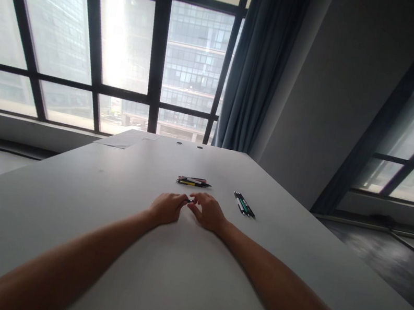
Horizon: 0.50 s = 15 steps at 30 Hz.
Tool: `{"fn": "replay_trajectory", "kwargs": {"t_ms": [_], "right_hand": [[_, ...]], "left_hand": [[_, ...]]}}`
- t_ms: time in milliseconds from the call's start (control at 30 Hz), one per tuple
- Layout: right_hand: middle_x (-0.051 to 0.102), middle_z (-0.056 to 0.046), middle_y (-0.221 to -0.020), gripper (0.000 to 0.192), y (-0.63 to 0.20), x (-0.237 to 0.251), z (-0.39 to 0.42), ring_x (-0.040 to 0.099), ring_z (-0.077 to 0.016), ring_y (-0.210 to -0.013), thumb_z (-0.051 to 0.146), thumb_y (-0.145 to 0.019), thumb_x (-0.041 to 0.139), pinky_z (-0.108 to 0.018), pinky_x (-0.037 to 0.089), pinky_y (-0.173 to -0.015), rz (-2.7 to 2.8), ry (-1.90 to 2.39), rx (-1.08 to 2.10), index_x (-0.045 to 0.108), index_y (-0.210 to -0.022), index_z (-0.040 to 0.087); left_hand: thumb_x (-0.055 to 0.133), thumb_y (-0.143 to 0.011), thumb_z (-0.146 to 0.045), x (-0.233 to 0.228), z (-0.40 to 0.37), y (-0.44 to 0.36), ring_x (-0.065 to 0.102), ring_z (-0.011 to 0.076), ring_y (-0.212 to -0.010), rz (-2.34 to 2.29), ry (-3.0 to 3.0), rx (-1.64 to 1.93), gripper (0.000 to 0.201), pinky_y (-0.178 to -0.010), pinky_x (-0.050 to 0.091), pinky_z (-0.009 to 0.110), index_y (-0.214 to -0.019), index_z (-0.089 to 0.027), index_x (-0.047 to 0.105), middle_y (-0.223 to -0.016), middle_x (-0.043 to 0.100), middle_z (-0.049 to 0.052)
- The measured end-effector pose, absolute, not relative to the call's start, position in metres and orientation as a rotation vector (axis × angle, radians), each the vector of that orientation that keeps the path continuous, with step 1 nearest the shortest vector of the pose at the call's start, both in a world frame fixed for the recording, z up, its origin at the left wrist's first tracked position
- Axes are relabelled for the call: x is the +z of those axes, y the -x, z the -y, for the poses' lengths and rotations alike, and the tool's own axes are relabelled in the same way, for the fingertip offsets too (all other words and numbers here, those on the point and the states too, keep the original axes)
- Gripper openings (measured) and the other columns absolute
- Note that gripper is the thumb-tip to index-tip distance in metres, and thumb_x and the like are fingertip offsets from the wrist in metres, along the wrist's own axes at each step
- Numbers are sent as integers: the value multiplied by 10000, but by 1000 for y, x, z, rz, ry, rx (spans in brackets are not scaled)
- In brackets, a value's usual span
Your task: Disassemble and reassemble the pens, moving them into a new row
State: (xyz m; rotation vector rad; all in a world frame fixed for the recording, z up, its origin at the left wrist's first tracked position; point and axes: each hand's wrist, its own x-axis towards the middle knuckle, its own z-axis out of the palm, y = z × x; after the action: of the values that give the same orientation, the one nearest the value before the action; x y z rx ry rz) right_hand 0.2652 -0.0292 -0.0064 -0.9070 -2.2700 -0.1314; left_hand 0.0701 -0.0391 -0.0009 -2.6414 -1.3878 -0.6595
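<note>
Both hands meet near the middle of the desk [65, 195], well in from every edge. The left hand [167, 207] is curled, knuckles up, its fingertips pinched on one end of a small dark pen [189, 201]; the right hand [210, 211] has its fingers bent onto the other end, so the 2 hands hold the pen between them just above the surface. Whether the pen is whole or in parts cannot be told at this size.

Just beyond the hands, toward the far edge, lies a bundle of pens [192, 181] in red, yellow and black. To the right of it, apart, lies a second group of pens [244, 204], dark with green, angled toward the right edge. Judging by this, 1 pen is in work and both groups lie untouched.
</note>
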Motion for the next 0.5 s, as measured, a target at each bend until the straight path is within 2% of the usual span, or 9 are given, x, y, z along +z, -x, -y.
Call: {"fn": "replay_trajectory", "kwargs": {"t_ms": [67,167,267,400,500], "right_hand": [[625,-57,-878,212,-265,-7,29,557,-193,-806,276,-870,597,-310,410,-755,2245,893,-128,543,-1046,169],[616,-62,-876,54,-265,-7,29,547,-189,-806,222,-906,525,-307,402,-746,2255,883,-155,549,-927,179],[621,-60,-857,150,-265,-6,29,550,-189,-815,256,-959,448,-313,394,-762,2284,894,-166,565,-902,182],[627,-68,-892,169,-265,-6,29,552,-191,-811,312,-918,541,-320,398,-765,2261,910,-154,561,-999,165],[621,-74,-862,193,-265,-6,30,546,-190,-814,282,-965,441,-317,390,-755,2300,907,-202,579,-887,172]], "left_hand": [[327,-950,-319,0,40,-70,674,208,-826,1400,2643,-659,295,-696,470,298,-1089,-258,581,-958,711,58],[316,-953,-331,0,40,-70,672,212,-832,1414,2637,-638,310,-705,470,301,-1075,-251,590,-943,709,63],[311,-955,-338,-1,39,-70,672,214,-840,1412,2636,-629,315,-710,472,302,-1063,-250,594,-949,708,63],[323,-952,-320,-1,38,-70,672,209,-843,1394,2658,-647,301,-704,472,299,-1086,-255,585,-960,709,58],[318,-953,-327,0,39,-70,670,214,-847,1395,2667,-643,311,-714,477,310,-1067,-245,595,-958,710,68]]}}
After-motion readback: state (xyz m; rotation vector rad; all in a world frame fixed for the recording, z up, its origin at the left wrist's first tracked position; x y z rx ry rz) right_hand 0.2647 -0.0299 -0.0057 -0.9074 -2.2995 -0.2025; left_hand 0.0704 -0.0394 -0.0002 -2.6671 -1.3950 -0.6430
